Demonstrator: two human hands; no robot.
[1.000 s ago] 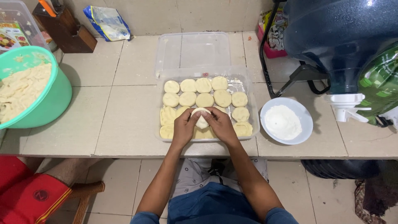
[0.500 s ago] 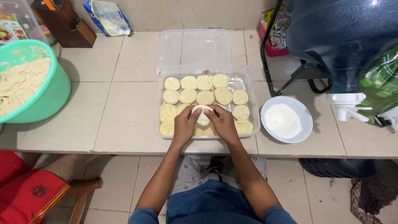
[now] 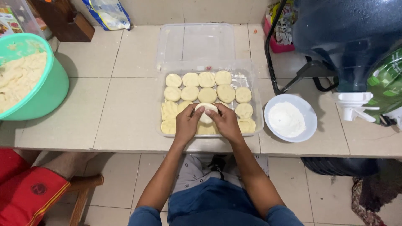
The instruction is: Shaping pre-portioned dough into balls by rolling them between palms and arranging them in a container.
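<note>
Both of my hands hold one pale round dough piece [image 3: 206, 112] between their fingertips, just above the front of a clear plastic tray [image 3: 253, 104]. My left hand [image 3: 187, 122] pinches its left side and my right hand [image 3: 225, 121] its right side. Several flat dough rounds [image 3: 207, 87] lie in rows inside the tray, which sits on the tiled counter. The rounds under my hands are partly hidden.
A clear lid [image 3: 195, 41] lies behind the tray. A white bowl of flour [image 3: 289, 118] stands to the right, a green bowl of dough [image 3: 27, 78] at the far left. A blue water jug on a stand [image 3: 347, 37] fills the right. Another person's red-clad leg [image 3: 29, 188] is lower left.
My hands stay on the dough piece at the tray's front, with only small finger shifts around it. The view has drifted slightly.
</note>
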